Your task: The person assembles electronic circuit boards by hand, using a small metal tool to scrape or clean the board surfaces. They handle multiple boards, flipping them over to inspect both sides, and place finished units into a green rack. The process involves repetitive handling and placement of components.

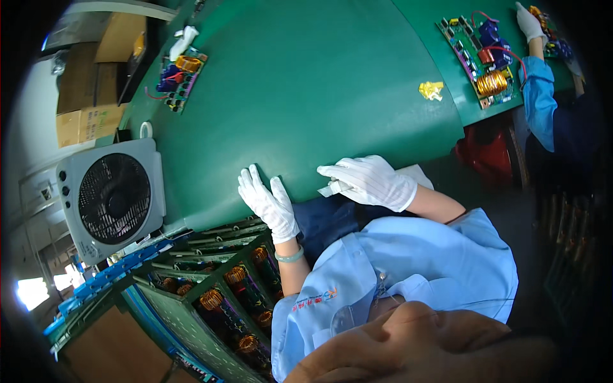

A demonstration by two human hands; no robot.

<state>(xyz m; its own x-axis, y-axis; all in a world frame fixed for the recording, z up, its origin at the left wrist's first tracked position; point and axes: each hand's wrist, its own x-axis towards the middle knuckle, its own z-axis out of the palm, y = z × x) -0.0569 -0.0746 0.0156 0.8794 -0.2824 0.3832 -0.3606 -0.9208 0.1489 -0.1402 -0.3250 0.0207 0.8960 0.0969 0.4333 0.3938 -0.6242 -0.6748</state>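
Observation:
My left hand (265, 199), in a white glove, lies flat near the front edge of the green-topped table (300, 96), its fingers spread and holding nothing. To its right, my gloved right hand (377, 184) is at the same edge, with fingers closed round a small white strip (333, 188) whose end pokes out below them. What the strip is made of, I cannot make out. Farther off at the left lies a circuit board (185, 80) with copper coils and dark blue parts, a crumpled white thing (184, 41) at its far end. Neither hand touches the board.
A grey box fan (115, 198) stands left of the table, before cardboard boxes (89, 124). Below it, a rack (166, 313) holds several boards. A yellow crumpled scrap (431, 90) and another circuit board (469, 60) lie right. A co-worker's gloved hand (530, 24) touches a further board.

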